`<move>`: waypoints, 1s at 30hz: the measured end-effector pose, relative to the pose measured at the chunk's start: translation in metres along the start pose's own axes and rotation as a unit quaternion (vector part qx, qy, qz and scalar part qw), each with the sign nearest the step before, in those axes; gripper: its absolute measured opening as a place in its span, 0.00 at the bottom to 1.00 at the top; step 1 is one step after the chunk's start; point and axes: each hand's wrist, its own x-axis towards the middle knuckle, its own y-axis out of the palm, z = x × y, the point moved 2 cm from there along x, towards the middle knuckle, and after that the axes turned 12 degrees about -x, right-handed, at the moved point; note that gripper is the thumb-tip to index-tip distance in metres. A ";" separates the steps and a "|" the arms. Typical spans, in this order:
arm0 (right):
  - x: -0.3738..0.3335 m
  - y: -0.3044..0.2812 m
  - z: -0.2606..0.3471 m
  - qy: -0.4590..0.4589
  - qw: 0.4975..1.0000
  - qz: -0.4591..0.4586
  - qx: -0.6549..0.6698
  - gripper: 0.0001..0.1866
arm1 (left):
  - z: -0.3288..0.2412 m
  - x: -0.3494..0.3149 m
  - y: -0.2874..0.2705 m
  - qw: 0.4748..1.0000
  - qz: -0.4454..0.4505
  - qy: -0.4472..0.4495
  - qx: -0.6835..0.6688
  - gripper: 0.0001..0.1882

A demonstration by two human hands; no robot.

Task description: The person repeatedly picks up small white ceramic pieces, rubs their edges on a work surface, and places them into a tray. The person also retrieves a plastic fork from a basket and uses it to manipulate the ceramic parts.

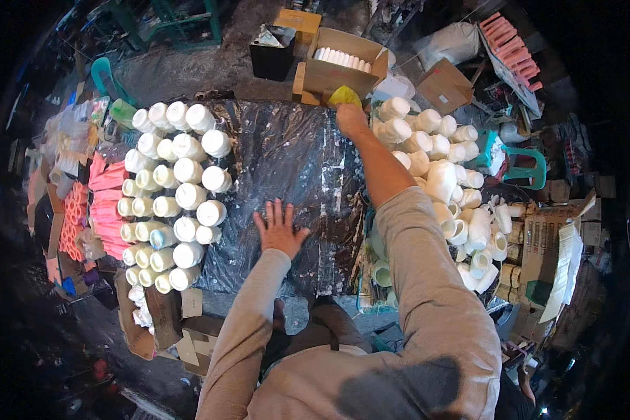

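Note:
My left hand [280, 227] lies flat with fingers spread on a table covered in wrinkled black plastic sheet [273, 154]. My right arm reaches to the far edge, where my right hand [350, 120] is closed on a bright yellow, cloth-like thing [344, 96]; its exact kind I cannot make out. Just beyond that hand stands an open cardboard box [336, 75] with a row of white sticks. Left of my left hand, rows of cream-white cylindrical pieces [187, 170] stand on the table. More white pieces [418, 142], some upright and some lying, crowd beside my right forearm.
Pink strips [108, 203] lie past the left rows. A black bin [272, 52] is on the floor beyond the table. Green plastic chairs [525, 168] stand at the sides. Cardboard boxes [446, 85] surround the table, and a person [516, 392] shows at lower right.

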 end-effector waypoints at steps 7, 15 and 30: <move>-0.153 0.034 0.045 -0.011 0.997 0.073 -0.014 0.14 | 0.034 0.013 0.001 0.999 -0.024 0.020 -0.017 0.43; -0.112 -0.012 0.043 0.018 0.989 0.010 0.147 0.16 | 0.031 0.013 0.006 0.998 -0.050 0.013 0.030 0.44; -0.311 0.001 0.126 0.038 0.973 0.229 0.010 0.23 | 0.050 0.015 0.003 0.992 -0.115 0.044 0.024 0.46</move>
